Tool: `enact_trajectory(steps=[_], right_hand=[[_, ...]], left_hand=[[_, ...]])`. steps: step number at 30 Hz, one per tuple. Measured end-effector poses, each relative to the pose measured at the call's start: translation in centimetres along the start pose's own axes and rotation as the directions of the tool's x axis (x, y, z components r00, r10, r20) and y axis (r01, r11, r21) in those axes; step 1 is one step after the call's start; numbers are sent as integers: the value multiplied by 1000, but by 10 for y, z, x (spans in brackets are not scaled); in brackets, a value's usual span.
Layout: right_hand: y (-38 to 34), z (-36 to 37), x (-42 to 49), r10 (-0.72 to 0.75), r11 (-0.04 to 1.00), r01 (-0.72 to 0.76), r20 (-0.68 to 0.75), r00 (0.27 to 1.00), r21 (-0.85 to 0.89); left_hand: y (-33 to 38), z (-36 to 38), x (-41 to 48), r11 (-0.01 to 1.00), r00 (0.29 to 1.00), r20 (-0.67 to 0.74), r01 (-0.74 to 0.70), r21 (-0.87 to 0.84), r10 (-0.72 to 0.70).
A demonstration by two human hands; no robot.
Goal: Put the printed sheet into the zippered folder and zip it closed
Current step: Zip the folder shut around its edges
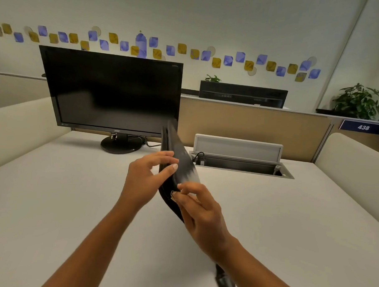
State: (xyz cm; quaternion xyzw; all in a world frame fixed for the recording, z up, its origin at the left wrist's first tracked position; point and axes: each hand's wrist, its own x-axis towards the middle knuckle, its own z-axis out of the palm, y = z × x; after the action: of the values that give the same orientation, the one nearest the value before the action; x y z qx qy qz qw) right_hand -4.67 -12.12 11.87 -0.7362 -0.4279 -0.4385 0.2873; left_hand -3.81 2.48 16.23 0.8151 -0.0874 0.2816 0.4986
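The black zippered folder (pixel 179 162) stands nearly on edge above the middle of the white desk (pixel 62 192), seen from its thin side and blurred. My left hand (pixel 148 176) holds its left face, thumb against the edge and fingers curled round it. My right hand (pixel 200 211) pinches the folder's lower near edge, where the zipper track runs. A dark corner or strap of the folder (pixel 223 281) shows below my right wrist. The printed sheet is not visible.
A dark monitor (pixel 112 92) on a round stand sits at the back left of the desk. An open cable hatch (pixel 240 163) with a raised lid lies at the back right. Tan partitions and cream padded side walls surround the desk.
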Motion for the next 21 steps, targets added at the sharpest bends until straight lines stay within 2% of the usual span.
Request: enact_trajectory(steps=[1,3,7,9,14,21], right_hand=[[-1,2,-4,-3,1000,3,-4,1000,5],[-2,5,-10,9,1000,-9,-8,1000,11],[-1,9,-15,35,999,-34,-20,999,14],[-2,10,-16,25,1000,-25,-22,999,10],[-4,10,-11,63,998,-62,-56,996,28],[-4,1,-3,195,981,-187,-165,967,59]], left_hand=[[0,-2,1,995,996,49,72,-67,-68],[-4,-2,0,959,979,58,201,-198,-194],[-13,2,-9,899,946,-68,278,-339,-318],[-15,3,-12,890,940,-101,268,-370,-325],[-12,7,-11,916,948,-106,256,-310,-301],[0,15,-5,847,957,-18,249,-470,-291]])
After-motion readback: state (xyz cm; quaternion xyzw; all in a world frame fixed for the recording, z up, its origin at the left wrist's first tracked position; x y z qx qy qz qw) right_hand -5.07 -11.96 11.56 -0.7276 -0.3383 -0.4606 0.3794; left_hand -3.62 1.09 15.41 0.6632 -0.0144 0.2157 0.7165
